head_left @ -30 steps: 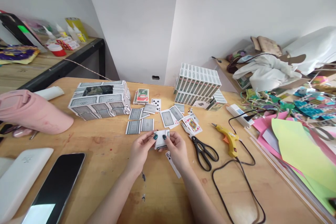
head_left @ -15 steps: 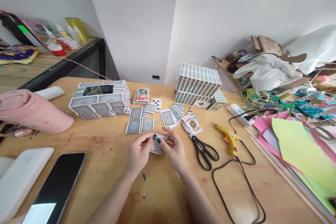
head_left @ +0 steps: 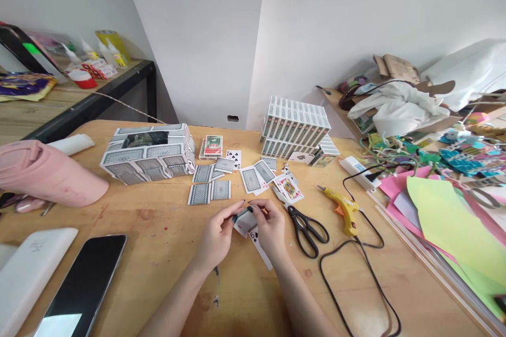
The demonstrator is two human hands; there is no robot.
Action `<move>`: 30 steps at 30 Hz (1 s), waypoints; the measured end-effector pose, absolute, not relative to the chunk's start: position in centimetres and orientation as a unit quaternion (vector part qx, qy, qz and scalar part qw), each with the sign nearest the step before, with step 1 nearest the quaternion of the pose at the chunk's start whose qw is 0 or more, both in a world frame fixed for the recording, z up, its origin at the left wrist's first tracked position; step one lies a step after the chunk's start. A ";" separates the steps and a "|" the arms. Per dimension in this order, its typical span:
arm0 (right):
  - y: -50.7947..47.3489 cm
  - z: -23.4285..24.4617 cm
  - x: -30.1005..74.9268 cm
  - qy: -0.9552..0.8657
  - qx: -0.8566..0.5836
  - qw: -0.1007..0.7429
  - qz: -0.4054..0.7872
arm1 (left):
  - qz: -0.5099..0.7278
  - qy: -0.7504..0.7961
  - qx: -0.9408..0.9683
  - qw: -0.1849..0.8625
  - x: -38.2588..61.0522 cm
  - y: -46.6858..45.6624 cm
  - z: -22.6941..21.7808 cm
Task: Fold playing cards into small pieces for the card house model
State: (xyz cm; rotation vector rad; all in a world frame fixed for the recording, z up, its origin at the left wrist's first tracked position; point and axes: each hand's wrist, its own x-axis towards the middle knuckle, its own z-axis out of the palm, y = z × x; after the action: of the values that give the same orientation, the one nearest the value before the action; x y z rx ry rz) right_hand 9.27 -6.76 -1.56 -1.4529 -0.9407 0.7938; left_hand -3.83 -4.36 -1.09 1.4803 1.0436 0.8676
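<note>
Three pale wall faces (head_left: 201,37) stand behind 1 wooden table (head_left: 158,284), its top stained in spots. Far L of the scissors (head_left: 303,225) (1 pr): 1 card-covered box (head_left: 148,160) w/ a slot on top. Well behind scissors: 1 block of card packs (head_left: 295,124), exact no. unclear. Far L of scissors again: 1 pink bottle (head_left: 75,171), then 1 phone (head_left: 87,279). Just R of scissors: 1 yellow glue gun (head_left: 346,213), cord trailing. L of scissors: 2 hands, i.e. L hand (head_left: 216,234) & R hand (head_left: 272,229), both gripping w/ fingertips; 1 cut card strip (head_left: 260,251), partly hidden by R hand; & 1 bent card (head_left: 240,226), pinched btwn both hands, can't tell if it's touching the table.
</note>
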 end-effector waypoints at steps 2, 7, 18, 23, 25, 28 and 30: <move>-6.7 -1.5 9.3 -0.381 -0.617 0.590 0.355 | 0.366 0.429 0.620 0.545 -3.8 -4.3 -1.0; -6.7 -0.9 9.2 -0.384 -0.615 0.586 0.362 | 0.384 0.455 0.680 0.428 -3.6 -4.5 -1.5; -6.7 -0.2 8.8 -0.345 -0.594 0.497 0.530 | 0.462 0.495 0.697 0.238 -4.0 -4.2 -1.5; -6.6 -0.2 8.4 -0.343 -0.563 0.474 0.584 | 0.463 0.507 0.677 0.265 -4.1 -4.1 -1.6; -6.6 -0.6 8.5 -0.347 -0.573 0.485 0.562 | 0.459 0.504 0.672 0.290 -4.2 -4.1 -1.6; -6.5 -1.3 8.8 -0.346 -0.603 0.501 0.516 | 0.454 0.487 0.672 0.325 -4.2 -4.2 -1.5; -6.5 -1.5 9.0 -0.374 -0.618 0.504 0.474 | 0.446 0.471 0.683 0.336 -4.1 -4.3 -1.3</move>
State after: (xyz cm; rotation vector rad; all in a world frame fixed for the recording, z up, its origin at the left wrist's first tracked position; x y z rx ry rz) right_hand 9.03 -6.47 -1.50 -1.4906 -0.9018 1.1439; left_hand -4.09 -4.34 -1.30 1.7799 1.2292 1.1620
